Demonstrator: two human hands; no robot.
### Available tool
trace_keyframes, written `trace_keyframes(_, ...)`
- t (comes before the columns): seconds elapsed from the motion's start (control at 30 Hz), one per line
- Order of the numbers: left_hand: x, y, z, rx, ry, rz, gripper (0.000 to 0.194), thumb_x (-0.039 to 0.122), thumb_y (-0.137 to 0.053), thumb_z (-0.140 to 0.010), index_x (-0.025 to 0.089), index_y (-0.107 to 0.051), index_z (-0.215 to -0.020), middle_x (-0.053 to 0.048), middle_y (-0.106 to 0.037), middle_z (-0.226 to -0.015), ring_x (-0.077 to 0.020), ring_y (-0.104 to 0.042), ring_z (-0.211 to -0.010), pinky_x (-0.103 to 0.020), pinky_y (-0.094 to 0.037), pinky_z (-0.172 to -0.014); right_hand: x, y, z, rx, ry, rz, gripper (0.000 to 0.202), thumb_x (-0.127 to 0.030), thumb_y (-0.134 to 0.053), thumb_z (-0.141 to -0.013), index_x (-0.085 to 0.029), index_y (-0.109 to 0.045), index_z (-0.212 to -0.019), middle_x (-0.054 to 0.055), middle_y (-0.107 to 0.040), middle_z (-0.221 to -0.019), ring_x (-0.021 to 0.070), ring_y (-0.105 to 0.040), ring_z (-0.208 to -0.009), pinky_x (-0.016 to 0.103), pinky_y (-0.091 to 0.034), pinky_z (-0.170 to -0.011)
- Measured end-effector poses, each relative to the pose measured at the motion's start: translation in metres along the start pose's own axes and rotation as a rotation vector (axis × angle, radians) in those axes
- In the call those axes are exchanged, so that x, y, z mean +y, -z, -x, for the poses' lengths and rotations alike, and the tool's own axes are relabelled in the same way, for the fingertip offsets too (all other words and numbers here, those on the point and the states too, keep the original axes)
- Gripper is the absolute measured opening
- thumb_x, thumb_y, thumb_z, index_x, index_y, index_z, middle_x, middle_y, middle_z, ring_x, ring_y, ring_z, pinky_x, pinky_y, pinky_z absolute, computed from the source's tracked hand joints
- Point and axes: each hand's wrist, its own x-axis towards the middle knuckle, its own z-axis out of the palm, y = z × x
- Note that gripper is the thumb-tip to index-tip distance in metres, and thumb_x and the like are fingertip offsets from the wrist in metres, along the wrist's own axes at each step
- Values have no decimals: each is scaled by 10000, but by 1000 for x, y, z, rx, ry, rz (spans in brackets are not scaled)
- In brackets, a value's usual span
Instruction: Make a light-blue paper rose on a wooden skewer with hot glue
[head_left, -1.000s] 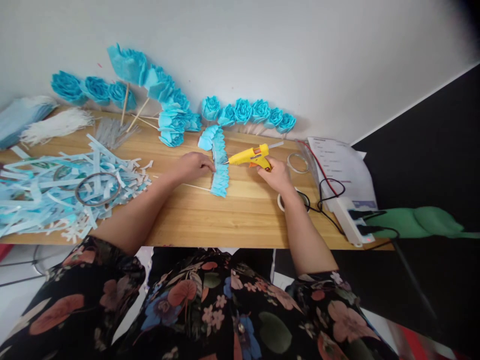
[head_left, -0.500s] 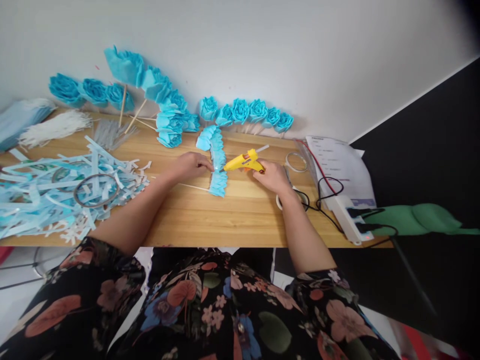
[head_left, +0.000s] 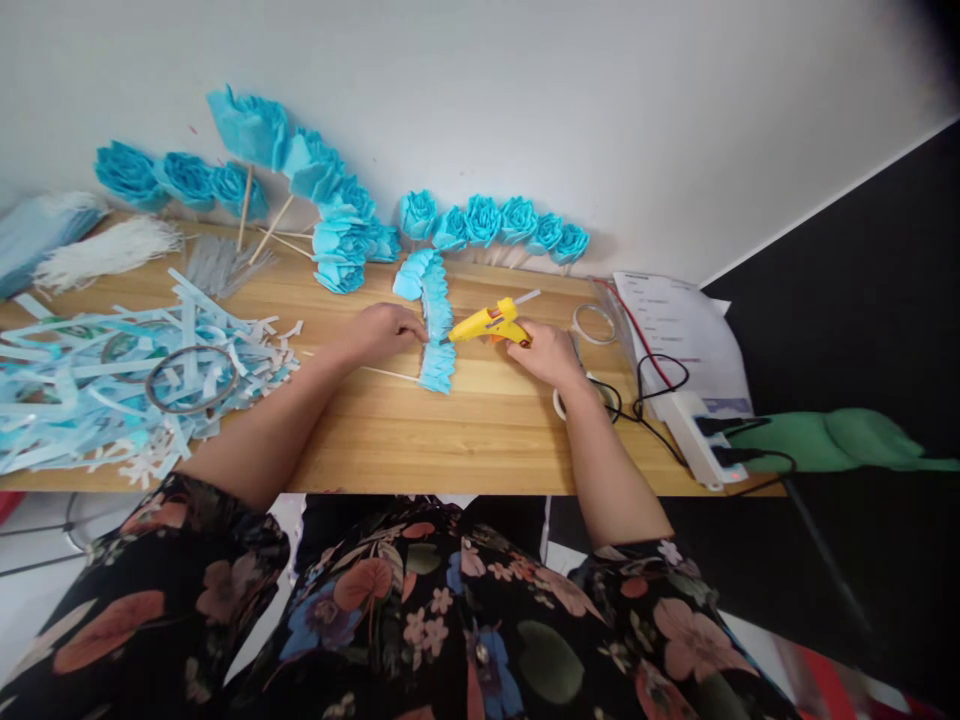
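The fingers (head_left: 420,331) of the left hand (head_left: 384,333) are bent and drawn together at the left edge of a ruffled blue strip (head_left: 437,305); whether they pinch it or only press it, I cannot tell. The right hand (head_left: 551,352) grips a yellow glue gun (head_left: 484,322), its nozzle pointing left and meeting the strip or just over it. The step in hand looks like laying glue along the strip; moving the nozzle along would call for a steady right wrist, a strip held flat and left fingertips clear of the hot tip. The strip lies mid-bench, running from far to near, with a thin stick (head_left: 391,375) reaching left from its near end. On the wood-topped bench (head_left: 450,440), a tangle of pale blue and white paper strips (head_left: 67,400) spreads at left, a ring (head_left: 191,380) on it, with white fibres (head_left: 109,252) beyond. Blue paper flowers (head_left: 482,220) line the far side, by a pale wall (head_left: 465,90). At right are a roll of tape (head_left: 594,324), printed sheets (head_left: 682,335) and a white power strip (head_left: 697,440) with black cables, beside a dark surface (head_left: 862,300).
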Motion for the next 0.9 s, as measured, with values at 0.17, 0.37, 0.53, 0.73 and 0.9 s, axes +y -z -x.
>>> trace_keyframes(0.17, -3, -2, 0, 35, 18, 104, 323, 167, -513, -832, 218, -820, -921, -5, -807, -977, -162, -725, -857, -232, -520, -812, -2, -1, 0, -10, -4, 27, 312, -331, -586, -809, -232, -759, -1050, 54, -770, -865, 228, -652, -749, 289, -334, -621)
trace_keyframes(0.37, -2, -2, 1, 16, -3, 37, 325, 173, -520, -833, 233, -824, -931, -7, -805, -994, -163, -716, -858, -240, -515, -805, -1, 0, 0, 6, -4, -30, 303, -317, -598, -793, -244, -770, -1032, 35, -760, -826, 214, -640, -718, 283, -341, -613)
trace_keyframes(0.53, -1, -3, 1, -1, 1, -13, 341, 132, -517, -830, 243, -825, -929, -3, -803, -1025, -166, -716, -888, -242, -506, -807, 1, 1, 0, 75, 0, -151, 331, -327, -580, -813, -247, -768, -1074, 22, -755, -853, 193, -638, -717, 275, -383, -642)
trace_keyframes(0.73, -1, -2, 1, 17, 1, 6, 323, 132, -531, -839, 224, -824, -936, -14, -806, -1005, -179, -723, -879, -252, -505, -786, -6, 0, 1, 12, -26, 2, 319, -322, -594, -809, -250, -767, -1067, 38, -766, -843, 217, -648, -733, 287, -349, -629)
trace_keyframes(0.9, -4, -3, 2, 40, 41, 102, 340, 151, -510, -847, 200, -823, -969, -28, -806, -1009, -177, -727, -874, -251, -513, -794, -9, 0, 2, 13, -42, 25, 315, -323, -587, -822, -263, -767, -1074, 40, -775, -876, 222, -658, -762, 288, -333, -626)
